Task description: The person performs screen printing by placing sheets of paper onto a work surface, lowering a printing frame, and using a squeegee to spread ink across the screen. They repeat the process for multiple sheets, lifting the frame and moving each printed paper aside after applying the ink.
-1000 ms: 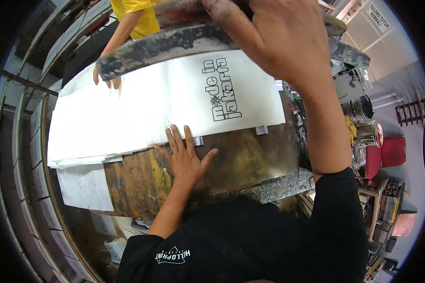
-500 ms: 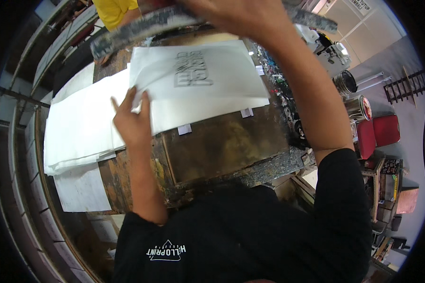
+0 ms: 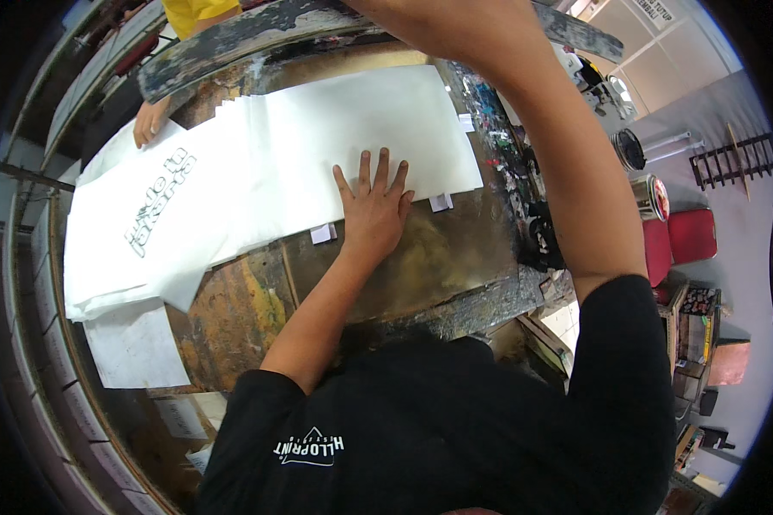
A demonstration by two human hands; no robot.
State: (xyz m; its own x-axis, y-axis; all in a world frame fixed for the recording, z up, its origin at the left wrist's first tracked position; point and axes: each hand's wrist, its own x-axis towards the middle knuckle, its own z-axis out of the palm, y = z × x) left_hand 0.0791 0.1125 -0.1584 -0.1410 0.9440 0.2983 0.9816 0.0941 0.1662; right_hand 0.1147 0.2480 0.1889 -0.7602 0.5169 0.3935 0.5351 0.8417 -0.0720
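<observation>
My left hand [image 3: 372,202] lies flat with spread fingers on the near part of a blank white sheet [image 3: 365,107], the top one of a stack on the work board. Left of it a sheet with dark printed lettering [image 3: 159,202] lies on a pile of white sheets, one corner hanging past the pile's near edge. My right hand [image 3: 442,26] is raised at the top edge, beside the worn, paint-stained bar of a frame [image 3: 232,51] held up over the board. Its fingers are cut off by the picture's edge, so their grip is hidden.
Small white paper tabs [image 3: 324,233] sit along the stack's near edge. Another person's hand [image 3: 150,122] touches the far side of the left pile; a yellow shirt [image 3: 199,13] shows behind. Paint cans [image 3: 650,197] and a red chair [image 3: 691,236] stand at right, metal racks [image 3: 39,257] at left.
The printed sheet has gone from the right stack to the left pile. My left hand has moved right and flattened on the blank sheet. The other person's hand has come to the left pile.
</observation>
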